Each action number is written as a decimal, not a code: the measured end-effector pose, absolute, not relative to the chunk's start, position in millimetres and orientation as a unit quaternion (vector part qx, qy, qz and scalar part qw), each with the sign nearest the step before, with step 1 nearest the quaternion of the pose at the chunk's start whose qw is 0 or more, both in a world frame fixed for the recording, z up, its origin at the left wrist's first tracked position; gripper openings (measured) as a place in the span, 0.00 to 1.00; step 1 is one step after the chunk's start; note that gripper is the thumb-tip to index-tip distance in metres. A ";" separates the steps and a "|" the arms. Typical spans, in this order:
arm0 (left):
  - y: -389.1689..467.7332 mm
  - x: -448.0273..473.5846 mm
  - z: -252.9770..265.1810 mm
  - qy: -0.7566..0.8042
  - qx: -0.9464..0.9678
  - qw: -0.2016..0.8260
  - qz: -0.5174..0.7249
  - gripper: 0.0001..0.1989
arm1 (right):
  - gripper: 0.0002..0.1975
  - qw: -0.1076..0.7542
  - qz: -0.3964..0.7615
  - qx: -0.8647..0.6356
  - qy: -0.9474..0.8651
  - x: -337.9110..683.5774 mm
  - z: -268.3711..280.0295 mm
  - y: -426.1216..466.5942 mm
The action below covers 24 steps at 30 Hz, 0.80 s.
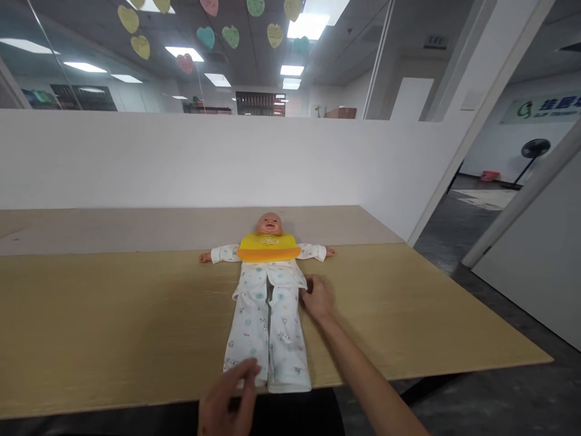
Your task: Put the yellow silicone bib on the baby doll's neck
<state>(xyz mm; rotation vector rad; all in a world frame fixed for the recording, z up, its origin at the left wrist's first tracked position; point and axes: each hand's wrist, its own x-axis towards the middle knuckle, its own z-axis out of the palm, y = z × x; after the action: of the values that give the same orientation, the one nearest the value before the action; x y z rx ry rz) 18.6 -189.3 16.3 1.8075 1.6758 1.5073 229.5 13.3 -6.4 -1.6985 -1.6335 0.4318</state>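
A baby doll [269,224] lies on its back with both arms stretched out sideways. Around its neck is a yellow bib [261,242] with an orange lower pocket. It wears a white patterned shirt [254,278] and matching trousers [247,327], whose legs point towards me. My right hand [319,297] is at the shirt's right-hand lower hem, with thumb and fingers closed on the fabric edge. Over the cuff of the left-hand trouser leg, my left hand [229,393] has loosely bent fingers, and nothing shows in them.
The doll rests on a wooden table [149,327] whose front edge is close to me. Behind it stands a white partition [181,160] with glass and heart-shaped notes above. To the right are a doorway, a black fan [535,148] and a red bucket [489,175].
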 end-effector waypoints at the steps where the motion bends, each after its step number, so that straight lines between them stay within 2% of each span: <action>1: -177.7 11.3 25.4 0.594 0.602 0.147 0.512 0.09 | 0.16 0.380 0.186 -0.644 -0.638 231.5 -8.4 13.2; 6: -108.8 -15.8 56.5 0.629 0.537 0.219 0.517 0.15 | 0.23 0.483 0.293 -0.535 -0.628 244.4 -19.9 12.8; 12: -22.4 -40.0 66.0 0.630 0.504 0.224 0.546 0.16 | 0.14 0.576 0.352 -0.528 -0.516 253.8 -3.2 32.8; 18: 73.8 -56.1 73.2 0.650 0.470 0.222 0.554 0.15 | 0.12 0.598 0.380 -0.511 -0.487 245.1 36.6 100.2; 24: 165.3 -51.2 64.5 0.590 0.373 0.422 0.579 0.15 | 0.15 0.560 0.515 -0.513 -0.399 212.5 35.1 196.0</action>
<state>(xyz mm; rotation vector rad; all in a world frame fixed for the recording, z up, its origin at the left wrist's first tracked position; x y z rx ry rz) -51.2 165.3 64.5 0.9332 1.4775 1.4500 212.5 196.0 35.1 -1.2090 -0.9400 1.2135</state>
